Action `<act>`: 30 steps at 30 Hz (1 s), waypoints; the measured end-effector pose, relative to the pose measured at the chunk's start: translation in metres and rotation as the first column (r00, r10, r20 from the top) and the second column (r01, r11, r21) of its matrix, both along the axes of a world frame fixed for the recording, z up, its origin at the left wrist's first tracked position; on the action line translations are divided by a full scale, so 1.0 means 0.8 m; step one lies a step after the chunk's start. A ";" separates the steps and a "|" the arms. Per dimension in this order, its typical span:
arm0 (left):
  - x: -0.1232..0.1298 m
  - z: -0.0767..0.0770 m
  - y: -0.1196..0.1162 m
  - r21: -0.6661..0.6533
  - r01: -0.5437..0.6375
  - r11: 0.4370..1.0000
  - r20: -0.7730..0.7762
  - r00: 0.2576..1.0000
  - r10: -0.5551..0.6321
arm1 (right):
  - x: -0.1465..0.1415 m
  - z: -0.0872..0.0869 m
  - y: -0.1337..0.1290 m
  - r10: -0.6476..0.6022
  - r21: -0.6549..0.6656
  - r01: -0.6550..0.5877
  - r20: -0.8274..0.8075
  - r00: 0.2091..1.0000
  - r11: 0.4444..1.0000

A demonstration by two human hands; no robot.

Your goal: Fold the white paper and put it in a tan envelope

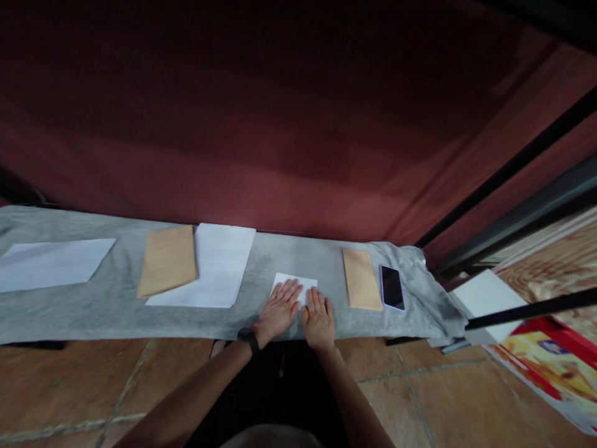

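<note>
A small white sheet of paper (295, 279), perhaps folded, lies on the grey cloth in front of me. Flat on its left part rests my left hand (278, 311), fingers stretched out, with a dark band on the wrist. My right hand (318, 318) presses down at the paper's right edge, its fingers straight and side by side. Both palms face down, and they cover much of the sheet's near side. Neither hand grips anything.
The grey cloth (298, 252) covers a narrow bench against a dark red panel. Left are a brown envelope stack (168, 260), white sheets (221, 264) and more paper (56, 264). Right lie brown envelopes (362, 280), a phone (392, 288), a white box (489, 298) and a colourful carton (553, 358).
</note>
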State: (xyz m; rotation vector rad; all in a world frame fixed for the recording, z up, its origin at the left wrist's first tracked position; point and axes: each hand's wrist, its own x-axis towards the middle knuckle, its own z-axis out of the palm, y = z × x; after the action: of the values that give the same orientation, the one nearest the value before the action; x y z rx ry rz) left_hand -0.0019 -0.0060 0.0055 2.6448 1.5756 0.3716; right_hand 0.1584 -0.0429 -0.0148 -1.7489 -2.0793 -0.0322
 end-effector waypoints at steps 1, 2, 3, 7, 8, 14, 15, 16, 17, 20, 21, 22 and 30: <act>0.000 0.000 -0.001 -0.003 0.002 1.000 0.006 1.000 -0.002 | 0.002 0.002 0.003 0.005 -0.008 -0.005 -0.027 1.000 1.000; 0.000 -0.001 -0.001 0.000 0.004 1.000 0.012 1.000 -0.004 | 0.005 0.005 0.008 0.006 -0.017 -0.007 -0.058 0.998 1.000; -0.001 -0.002 -0.001 0.007 0.003 1.000 0.015 1.000 -0.003 | 0.008 0.009 0.016 0.008 -0.027 -0.010 -0.088 0.996 1.000; 0.002 -0.005 -0.003 0.032 -0.020 0.999 0.010 1.000 0.019 | 0.015 0.032 0.058 -0.010 -0.061 0.003 -0.111 0.994 0.998; 0.004 -0.004 -0.003 0.031 -0.024 0.999 0.003 1.000 0.024 | 0.015 0.038 0.069 0.005 -0.073 -0.011 -0.086 0.996 0.997; 0.012 0.008 -0.008 0.035 -0.031 0.999 -0.044 0.999 0.032 | 0.012 0.059 0.110 0.067 -0.206 -0.061 0.024 0.997 0.977; 0.012 0.010 -0.009 0.041 -0.033 0.999 -0.048 0.998 0.035 | 0.013 0.060 0.113 0.067 -0.211 -0.062 0.020 0.998 0.976; 0.013 0.012 -0.010 0.048 -0.035 0.998 -0.052 0.998 0.038 | 0.014 0.062 0.115 0.070 -0.211 -0.065 0.014 0.997 0.975; 0.013 0.013 -0.011 0.056 -0.033 0.998 -0.054 0.998 0.036 | 0.014 0.063 0.116 0.075 -0.210 -0.072 0.006 0.997 0.975; 0.013 0.020 -0.015 0.083 0.009 0.997 -0.060 0.998 -0.004 | 0.016 0.070 0.117 0.083 -0.208 -0.088 -0.030 0.996 0.974; 0.012 0.024 -0.016 0.091 0.029 0.995 -0.063 0.998 -0.023 | 0.017 0.073 0.116 0.080 -0.198 -0.092 -0.065 0.995 0.976; 0.012 0.029 -0.017 0.099 0.047 0.994 -0.067 0.997 -0.041 | 0.018 0.077 0.116 0.077 -0.176 -0.098 -0.121 0.990 0.980; 0.009 0.069 -0.011 0.124 0.105 0.987 -0.060 0.993 -0.098 | 0.023 0.087 0.084 0.207 0.039 -0.208 -0.389 0.898 0.977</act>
State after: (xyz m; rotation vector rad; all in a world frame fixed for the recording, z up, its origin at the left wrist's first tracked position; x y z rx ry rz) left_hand 0.0054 -0.0146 0.0605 2.8401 1.4712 0.4122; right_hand 0.1768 0.0240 0.0551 -1.3852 -1.9483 0.3559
